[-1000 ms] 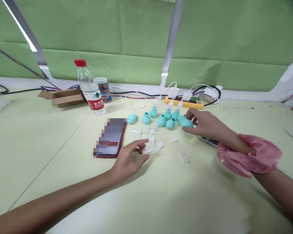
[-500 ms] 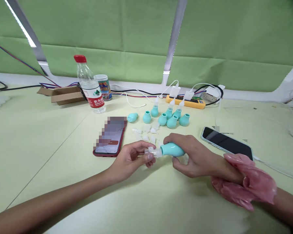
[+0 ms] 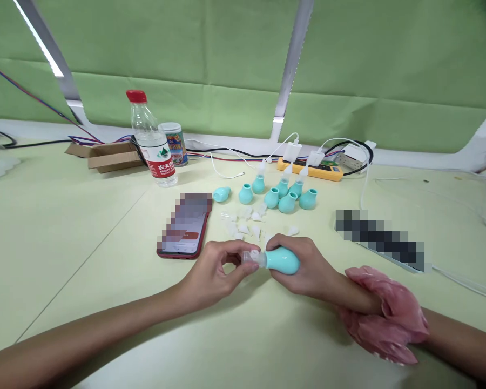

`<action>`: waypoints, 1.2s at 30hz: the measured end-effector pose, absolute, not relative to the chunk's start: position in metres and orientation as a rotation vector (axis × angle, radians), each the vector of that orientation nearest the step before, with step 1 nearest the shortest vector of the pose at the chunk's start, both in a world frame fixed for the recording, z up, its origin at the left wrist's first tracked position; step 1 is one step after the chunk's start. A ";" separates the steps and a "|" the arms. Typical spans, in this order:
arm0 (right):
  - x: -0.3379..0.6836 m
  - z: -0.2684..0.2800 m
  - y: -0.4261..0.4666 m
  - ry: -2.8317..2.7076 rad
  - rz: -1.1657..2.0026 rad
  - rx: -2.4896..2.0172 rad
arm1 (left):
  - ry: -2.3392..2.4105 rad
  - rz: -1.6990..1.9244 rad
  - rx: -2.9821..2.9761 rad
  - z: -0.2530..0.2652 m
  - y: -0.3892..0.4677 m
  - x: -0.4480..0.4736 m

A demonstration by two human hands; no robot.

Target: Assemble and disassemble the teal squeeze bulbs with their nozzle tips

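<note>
My left hand (image 3: 222, 270) pinches a clear plastic connector (image 3: 252, 257) between thumb and fingers. Its right end meets the mouth of a turquoise squeeze bulb (image 3: 284, 260). Around that bulb, my right hand (image 3: 308, 265) is closed, with thumb and fingers on either side near its neck. Several small translucent nozzle tips (image 3: 256, 233) lie scattered just beyond my hands. Behind them stand several more turquoise bulbs (image 3: 287, 202), some open-mouthed and some fitted with clear tips. One bulb (image 3: 221, 194) lies on its side at the left of the group.
A red-cased phone (image 3: 184, 227) lies left of the pieces; another phone (image 3: 380, 237), on a cable, lies right. Further back are a water bottle (image 3: 157, 156), a can (image 3: 174, 143), a cardboard box (image 3: 115, 156) and a yellow power strip (image 3: 319, 170). A pink scrunchie (image 3: 389, 319) circles my right forearm.
The bulb and connector have come together, closing most of the overlap seen before. My right hand has shifted slightly left and nearer, its fingers now wrapped closer round the bulb's neck.
</note>
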State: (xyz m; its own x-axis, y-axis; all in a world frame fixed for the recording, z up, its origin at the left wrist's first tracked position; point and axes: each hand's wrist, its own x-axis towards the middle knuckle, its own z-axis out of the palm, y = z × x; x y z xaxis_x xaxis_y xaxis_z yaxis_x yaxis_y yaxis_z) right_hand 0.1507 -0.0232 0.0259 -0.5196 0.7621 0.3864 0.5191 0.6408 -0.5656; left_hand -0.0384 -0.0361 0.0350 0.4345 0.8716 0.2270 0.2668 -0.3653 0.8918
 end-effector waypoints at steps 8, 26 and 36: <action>0.146 0.031 -0.027 -2.074 1.152 -1.082 | 0.779 1.111 2.363 0.034 -0.039 -0.038; 0.148 0.067 -0.045 -2.308 1.235 -0.956 | 0.828 0.989 1.457 0.045 -0.039 -0.038; 0.194 0.052 0.021 -2.708 -0.111 -1.565 | 1.001 0.753 1.656 0.036 -0.042 -0.038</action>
State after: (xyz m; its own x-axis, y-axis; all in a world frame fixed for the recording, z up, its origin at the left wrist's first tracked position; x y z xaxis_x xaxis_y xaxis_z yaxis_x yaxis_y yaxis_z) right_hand 0.1936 0.0206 0.0525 -0.4998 0.8649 0.0456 0.8658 0.4974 0.0556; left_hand -0.0381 -0.0424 0.0358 0.4598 0.8880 0.0072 0.2537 -0.1392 0.9572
